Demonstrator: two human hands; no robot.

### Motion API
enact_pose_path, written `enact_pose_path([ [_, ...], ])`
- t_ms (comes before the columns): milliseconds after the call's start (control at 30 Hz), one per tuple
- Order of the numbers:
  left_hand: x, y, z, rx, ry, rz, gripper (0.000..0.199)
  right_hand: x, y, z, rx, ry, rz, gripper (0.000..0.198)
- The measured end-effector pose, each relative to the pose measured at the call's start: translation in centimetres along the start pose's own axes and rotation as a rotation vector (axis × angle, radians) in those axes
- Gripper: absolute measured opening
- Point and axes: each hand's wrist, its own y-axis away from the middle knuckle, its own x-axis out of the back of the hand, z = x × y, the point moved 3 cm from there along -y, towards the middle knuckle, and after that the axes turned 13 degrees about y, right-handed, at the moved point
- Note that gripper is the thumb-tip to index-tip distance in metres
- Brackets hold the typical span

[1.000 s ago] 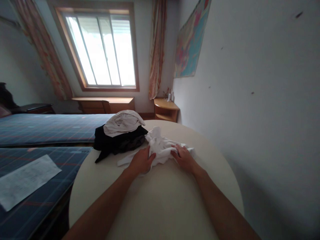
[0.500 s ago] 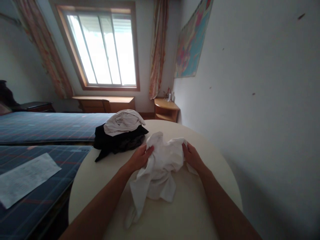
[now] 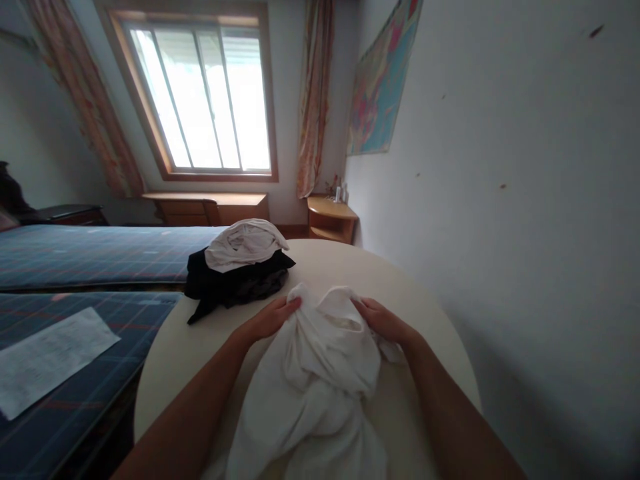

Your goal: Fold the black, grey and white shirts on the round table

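Blue plaid mattresses [image 3: 100,257] on left; round cream table [image 3: 360,267] mid-scene. Here's rumpled white cloth garment [image 3: 320,373], sprawling over table's near middle. Black cloth bundle [image 3: 235,281] at far left of table, wadded off-white cloth [image 3: 247,243] atop. White paper sheet [image 3: 60,360] on near mattress. Left hand [image 3: 273,317]: thumb closed over garment's far left edge; right hand [image 3: 383,319]: closed on far right edge, fingertips partly hidden.

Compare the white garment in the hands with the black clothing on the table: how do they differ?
The left hand and right hand grip the white garment; neither touches the black clothing. The white garment spreads loosely toward the person, while the black clothing lies heaped farther off, under a pale garment. Both are cloth, at the same round table.
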Motion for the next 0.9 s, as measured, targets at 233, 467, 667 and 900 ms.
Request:
enact_pose_path([
  [233, 2.6, -1.4, -1.0, -0.023, -0.021, 0.362, 0.069, 3.6, -0.4, 4.5, -0.232, 0.042, 0.796, 0.050],
  [467, 1.1, 0.4, -2.1, 0.104, -0.309, 0.045, 0.093, 2.3, -0.3, 5.6, -0.175, 0.376, 0.338, 0.082],
  [667, 1.1, 0.2, -1.5, -0.013, -0.430, -0.023, 0.038, 2.3, 0.6, 5.0, -0.024, 0.425, 0.118, 0.087],
  [900, 2.3, -0.6, 0.4, -0.337, -0.566, 0.531, 0.021, 3.4, -0.4, 5.1, -0.045, 0.345, 0.499, 0.053],
])
